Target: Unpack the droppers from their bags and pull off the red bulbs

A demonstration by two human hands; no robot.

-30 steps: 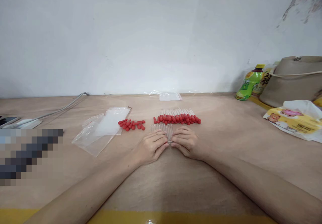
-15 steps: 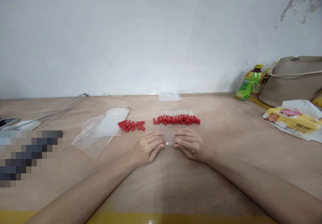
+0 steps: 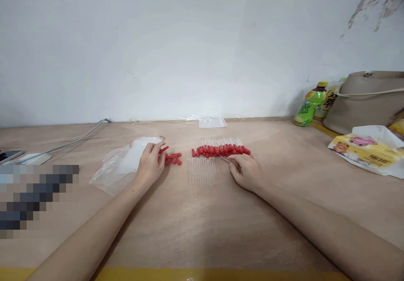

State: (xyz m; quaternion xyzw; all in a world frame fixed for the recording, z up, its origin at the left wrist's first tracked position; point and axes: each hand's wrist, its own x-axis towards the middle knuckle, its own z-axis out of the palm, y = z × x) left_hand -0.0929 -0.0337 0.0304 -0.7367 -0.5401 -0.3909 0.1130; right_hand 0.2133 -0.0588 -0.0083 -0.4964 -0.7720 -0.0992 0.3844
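My left hand (image 3: 150, 161) is at the small pile of loose red rubber dropper bulbs (image 3: 173, 159), its thumb and fingers closed on one bulb (image 3: 163, 149). Part of the pile is hidden behind that hand. My right hand (image 3: 246, 172) pinches a thin clear glass tube (image 3: 225, 160), whose end sticks out to the left from the fingers. Between the hands lies a row of clear glass tubes (image 3: 202, 172), side by side on the table. Just beyond it, droppers with red bulbs (image 3: 221, 149) are lined up, their glass ends pointing toward the wall.
Clear plastic bags (image 3: 110, 171) lie on the left, with a grey cable (image 3: 80, 138) behind them. A small zip bag (image 3: 212, 123) rests by the wall. To the right are a green drink bottle (image 3: 311, 104), a beige bag (image 3: 366, 104) and a yellow-white packet (image 3: 369, 150).
My hands have left the sides of the tube row and moved apart. The left went to the loose bulbs and took hold of one; the right now holds a glass tube.
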